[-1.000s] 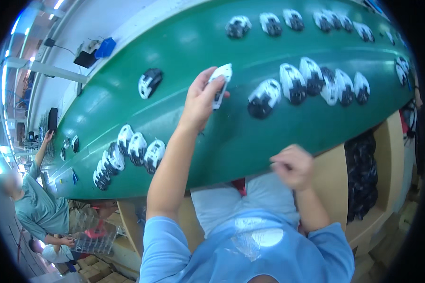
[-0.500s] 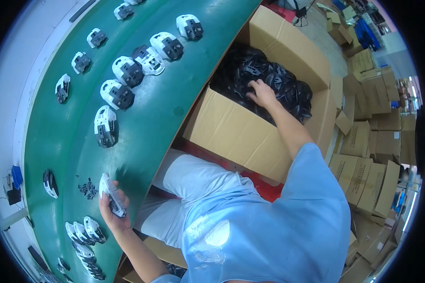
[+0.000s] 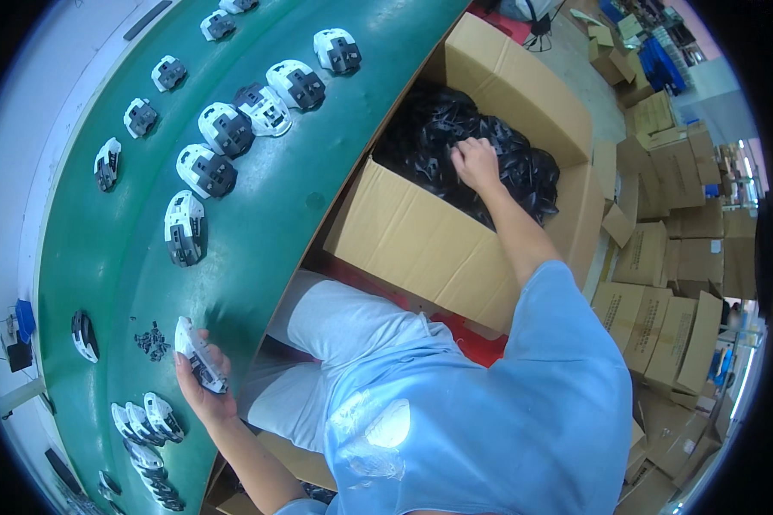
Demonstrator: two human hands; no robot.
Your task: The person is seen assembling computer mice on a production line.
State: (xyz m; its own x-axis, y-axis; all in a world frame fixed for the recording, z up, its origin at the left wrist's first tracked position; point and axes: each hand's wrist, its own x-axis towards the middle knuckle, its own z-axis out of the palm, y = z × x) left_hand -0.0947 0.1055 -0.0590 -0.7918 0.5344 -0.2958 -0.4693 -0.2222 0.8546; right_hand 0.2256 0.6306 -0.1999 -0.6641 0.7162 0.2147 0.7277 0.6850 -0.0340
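Note:
My left hand (image 3: 204, 382) is closed around a white-and-black moulded plastic shell (image 3: 199, 356), held on edge over the near side of the green table (image 3: 266, 223). Inside an open cardboard box (image 3: 429, 249) to the right lies a heap of glossy black plastic parts (image 3: 515, 154). My right hand (image 3: 476, 163) reaches down onto that heap with its fingers curled together. What those fingers grip, if anything, is hidden. A small pile of tiny black pieces (image 3: 153, 342) lies on the table just left of my left hand.
More white-and-black shells (image 3: 206, 170) stand in rows along the table, with a stacked group (image 3: 150, 468) at its near left. Past the box, many cardboard cartons (image 3: 670, 335) crowd the floor. Another open carton (image 3: 296, 459) sits below the table edge by my left arm.
My right hand's fingers were spread over the black parts and are now drawn together. My left hand still holds the shell. The whole view has shifted slightly.

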